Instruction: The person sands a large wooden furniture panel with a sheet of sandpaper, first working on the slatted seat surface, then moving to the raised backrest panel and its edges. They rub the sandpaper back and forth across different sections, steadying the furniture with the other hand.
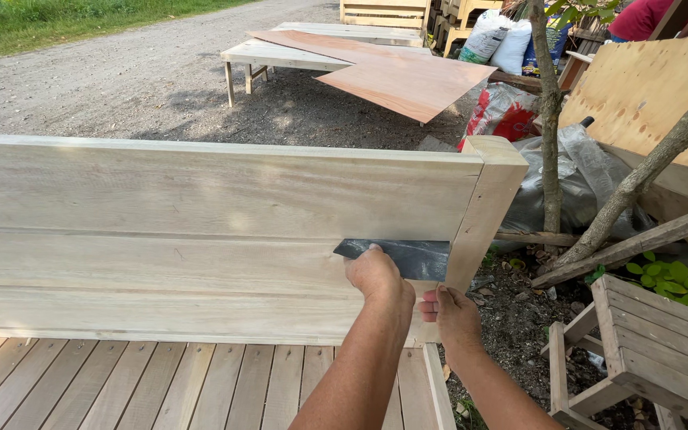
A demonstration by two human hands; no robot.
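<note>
left hand [378, 276] pressed flat on a dark sheet of sandpaper [408, 258], fingers closed over it, holding it against the pale wooden panel [201, 231] close to the corner post [483, 207]; right hand [454, 313] just beside it, fingers together, touching the foot of the post; slatted floor [161, 382] below; plywood sheet [392, 72] on a bench behind

Both forearms reach up from the lower edge, side by side and nearly touching at the wrists. The left hand [377, 275] is stretched forward, knuckles toward the camera, fingers curled in a grip on something; how tightly cannot be told. The right hand [454, 317] sits lower, just beside it, fingers bent inward.
</note>
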